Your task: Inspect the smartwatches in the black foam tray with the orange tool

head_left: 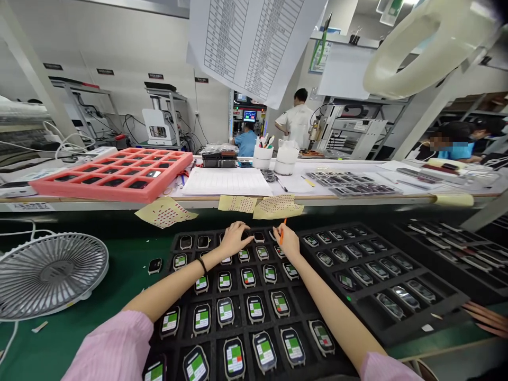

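A black foam tray [278, 329] lies before me, holding rows of watch faces, many lit with green and white blocks, some with a red or orange one. My left hand [235, 238] rests over the tray's far rows, fingers and thumb apart, partly covering the watches below. Closed around a thin orange pen-like stick [282, 233], my right hand [289, 242] is over the far row, beside a watch [275, 234] that it partly hides. Between the hands sits a dark-screened watch [259, 237]. The stick's lower tip cannot be made out.
One loose watch [155, 265] lies left of the tray, near a grey fan [53, 272]. A second black tray [359, 312] of watches adjoins on the right. The shelf ahead bears a red foam tray [153, 193], papers [227, 182] and pen cups [262, 157]. Yellow sticker sheets [165, 211] hang from its edge.
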Motion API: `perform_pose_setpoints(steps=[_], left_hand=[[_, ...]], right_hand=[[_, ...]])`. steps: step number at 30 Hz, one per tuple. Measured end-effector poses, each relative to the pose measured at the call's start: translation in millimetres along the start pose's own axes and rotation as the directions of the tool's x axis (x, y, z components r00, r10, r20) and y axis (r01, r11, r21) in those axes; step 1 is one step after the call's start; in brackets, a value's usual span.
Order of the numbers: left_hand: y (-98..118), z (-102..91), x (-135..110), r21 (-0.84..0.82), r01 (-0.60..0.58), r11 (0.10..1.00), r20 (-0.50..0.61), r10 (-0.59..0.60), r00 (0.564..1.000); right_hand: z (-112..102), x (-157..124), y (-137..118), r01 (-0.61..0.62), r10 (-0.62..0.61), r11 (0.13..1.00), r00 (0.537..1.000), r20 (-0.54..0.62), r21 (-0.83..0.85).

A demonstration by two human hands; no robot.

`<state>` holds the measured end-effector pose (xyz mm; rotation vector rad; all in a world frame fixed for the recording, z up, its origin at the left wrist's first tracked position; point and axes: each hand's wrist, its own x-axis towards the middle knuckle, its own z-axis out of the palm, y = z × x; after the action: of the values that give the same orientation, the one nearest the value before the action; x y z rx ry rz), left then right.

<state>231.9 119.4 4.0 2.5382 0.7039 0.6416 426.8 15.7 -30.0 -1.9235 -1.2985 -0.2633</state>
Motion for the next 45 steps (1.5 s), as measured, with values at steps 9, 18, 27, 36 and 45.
perform_pose_setpoints(steps=[9, 18, 27, 36, 45], left_hand=[[-46, -98.1, -86, 0.076, 0.092, 0.993, 0.013, -0.093, 0.996], [-83, -127.6, -155, 0.085, 0.273, 0.958, -0.008, -0.273, 0.962], [-78, -121.9, -159, 0.276, 0.351, 0.895, 0.033, -0.373, 0.927], [-70, -99.9, -145, 0.220, 0.423, 0.879, 0.085, -0.449, 0.889], [-95, -117.5, -136, -0.147, 0.419, 0.896, 0.330, -0.355, 0.875]], right_hand=[[12, -8, -16, 0.305, -0.340, 0.934, 0.917, 0.208, 0.185], [15, 0, -7, 0.325, -0.396, 0.906, 0.878, 0.268, 0.273], [14, -24, -115, 0.301, -0.453, 0.866, 0.810, 0.373, 0.400], [68, -28, -182, 0.109, -0.328, 0.927, 0.700, 0.634, 0.359], [85, -37, -183, -0.015, -0.284, 0.914, 0.688, 0.668, 0.405]])
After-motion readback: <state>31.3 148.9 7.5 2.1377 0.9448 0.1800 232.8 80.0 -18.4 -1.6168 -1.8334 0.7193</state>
